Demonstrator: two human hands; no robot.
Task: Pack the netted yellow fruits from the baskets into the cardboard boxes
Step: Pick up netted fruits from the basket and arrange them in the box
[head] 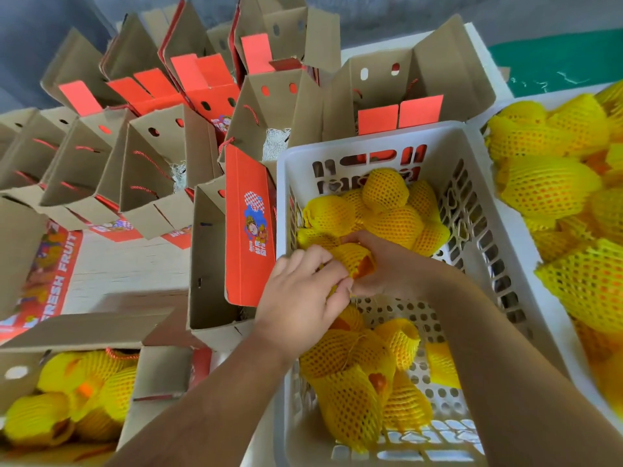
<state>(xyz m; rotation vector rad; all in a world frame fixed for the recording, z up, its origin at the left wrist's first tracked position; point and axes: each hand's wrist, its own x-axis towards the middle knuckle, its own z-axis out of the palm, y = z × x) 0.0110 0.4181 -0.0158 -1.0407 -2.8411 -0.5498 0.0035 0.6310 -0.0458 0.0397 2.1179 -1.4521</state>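
Crosswise, netted fruit [354, 259] between hands.

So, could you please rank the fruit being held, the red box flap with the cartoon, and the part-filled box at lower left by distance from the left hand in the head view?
From the left hand:
1. Held netted fruit, under its fingertips.
2. Red flap, just to its left.
3. Part-filled box, far lower left.

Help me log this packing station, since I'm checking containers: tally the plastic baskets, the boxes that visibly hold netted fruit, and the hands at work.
White plastic baskets: 2, the middle one and another at the right edge
Cardboard boxes showing netted yellow fruit: 1
Hands: 2, left and right, both on one netted fruit
Total: 5
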